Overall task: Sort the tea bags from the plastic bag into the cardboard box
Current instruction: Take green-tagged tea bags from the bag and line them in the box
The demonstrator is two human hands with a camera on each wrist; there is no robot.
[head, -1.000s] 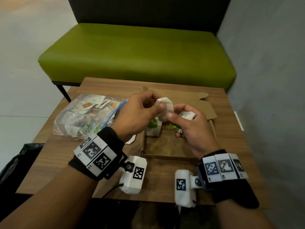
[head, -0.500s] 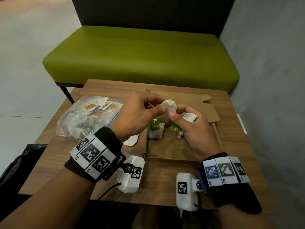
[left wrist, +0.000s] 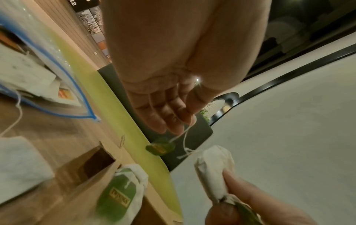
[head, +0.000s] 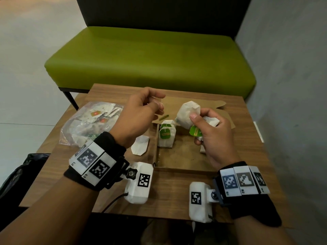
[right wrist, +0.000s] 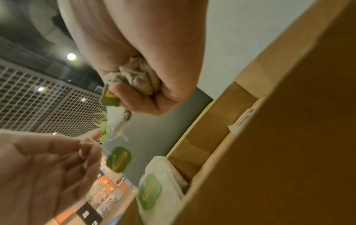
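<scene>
My right hand (head: 194,119) grips a bunch of white tea bags (head: 187,114) above the open cardboard box (head: 177,167); a green tag (head: 195,133) sticks out below its thumb. The right wrist view shows crumpled bags (right wrist: 138,79) inside the fist. My left hand (head: 159,105) pinches the string (left wrist: 185,137) of one held bag, its green tag (left wrist: 161,147) dangling below the fingers. One tea bag with a green tag (head: 166,135) leans upright in the box's far left corner. The clear plastic bag (head: 88,124) with more tea bags lies left of the box.
A loose tea bag (head: 140,147) lies on the wooden table (head: 177,197) just left of the box. The box lid flap (head: 203,103) lies flat behind it. A green bench (head: 150,61) stands beyond the table, a grey wall (head: 292,103) at right, a black bag (head: 21,172) on the floor left.
My left hand has drawn away up and to the left from the bags in my right hand, pulling a string and tag out between them. The right hand stays over the box.
</scene>
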